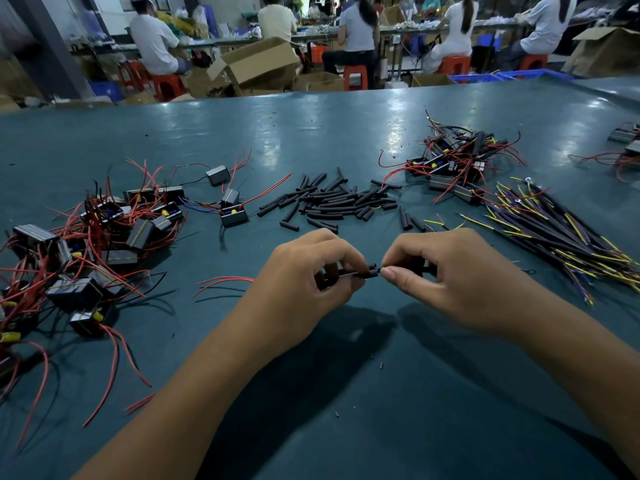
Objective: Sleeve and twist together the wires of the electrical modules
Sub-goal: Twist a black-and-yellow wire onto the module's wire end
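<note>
Both hands meet just above the teal table [346, 133], fingers curled tight. The left hand [304, 271] pinches a thin wire with a short black sleeve [370, 270] on it (its red leads [225, 281] trail out to the left). The right hand [446, 271] pinches the wire's end just beside the sleeve, thumb against fingertip

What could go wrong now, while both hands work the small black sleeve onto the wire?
1. The black sleeve is pinched only at the fingertips of the left hand and right hand; it might slip off.
2. Loose red wires lie near the left hand and could snag.
</note>
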### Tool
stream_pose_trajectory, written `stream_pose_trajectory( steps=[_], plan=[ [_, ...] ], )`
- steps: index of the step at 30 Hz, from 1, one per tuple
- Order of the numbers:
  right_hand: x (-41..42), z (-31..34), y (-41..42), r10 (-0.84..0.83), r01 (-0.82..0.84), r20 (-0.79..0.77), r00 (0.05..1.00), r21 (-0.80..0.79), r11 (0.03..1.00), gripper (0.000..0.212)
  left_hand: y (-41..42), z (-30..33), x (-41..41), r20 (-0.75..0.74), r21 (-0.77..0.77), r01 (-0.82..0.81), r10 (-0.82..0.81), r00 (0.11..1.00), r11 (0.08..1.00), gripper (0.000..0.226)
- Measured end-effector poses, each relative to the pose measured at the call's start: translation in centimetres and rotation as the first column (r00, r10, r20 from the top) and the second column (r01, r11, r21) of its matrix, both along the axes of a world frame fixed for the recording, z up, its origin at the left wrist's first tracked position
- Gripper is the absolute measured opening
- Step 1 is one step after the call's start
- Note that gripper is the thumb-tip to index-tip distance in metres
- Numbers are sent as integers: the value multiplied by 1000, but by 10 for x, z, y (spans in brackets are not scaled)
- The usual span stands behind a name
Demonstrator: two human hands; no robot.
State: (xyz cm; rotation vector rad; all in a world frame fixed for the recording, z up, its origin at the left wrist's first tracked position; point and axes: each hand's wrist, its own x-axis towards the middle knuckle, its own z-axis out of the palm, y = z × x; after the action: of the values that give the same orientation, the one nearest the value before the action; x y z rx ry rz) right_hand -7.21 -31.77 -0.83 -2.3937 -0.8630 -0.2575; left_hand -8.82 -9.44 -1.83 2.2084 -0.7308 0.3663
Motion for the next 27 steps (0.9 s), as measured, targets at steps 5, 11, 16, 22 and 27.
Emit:
stream_pose_trajectory(
  steps=[5, 11, 16, 22, 27],
  plan=[
    [1, -1, 0, 8, -9, 30, 1000, 9, 1000, 11, 2, 0, 2, 108, 34, -61, 57, 993, 998, 12],
    [3, -1, -1, 43, -42, 70, 997, -11, 999, 6, 11, -2, 7, -45, 100, -76, 81, 996, 992, 20],
    [3, -1, -2, 56, -52, 125, 991, -36, 998, 6, 6, -3, 6, 109, 159, -88, 71, 991, 983, 15],
    [2, -4, 1, 68, -60, 145, 987, -56, 997, 8, 2, -5, 4, 233, 276, -126, 61, 971, 953, 17],
    [2, -6, 5, -46, 49, 252, 967, -8, 999, 11, 1, -7, 6, 160, 176, -157, 129, 979, 972, 14]
  ],
)
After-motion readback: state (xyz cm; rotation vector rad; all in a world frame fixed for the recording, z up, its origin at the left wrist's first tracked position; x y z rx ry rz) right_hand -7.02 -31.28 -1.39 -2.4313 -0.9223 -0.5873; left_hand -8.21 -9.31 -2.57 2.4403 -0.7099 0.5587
